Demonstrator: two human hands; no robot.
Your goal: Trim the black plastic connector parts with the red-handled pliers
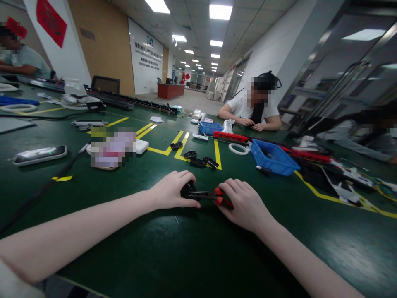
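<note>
My left hand (173, 190) is closed around a small black part (187, 190), thumb below and fingers above. My right hand (243, 203) grips red-and-black handled pliers (219, 197), whose metal jaws point left and meet the black part. Whether the jaws clamp it or only touch it, I cannot tell. Just below my left hand a thin metal pin (176, 220) lies on the green table. Beyond my hands lie several similar black parts (198, 161) between yellow tape lines.
A blue bin (273, 158) stands to the right beside a white ring (238, 149). Farther back is a smaller blue bin (210, 128). To the left are a phone (113, 151), a white case (141, 146), a silver device (40, 155) and a black cable (58, 174). Co-workers sit around the table.
</note>
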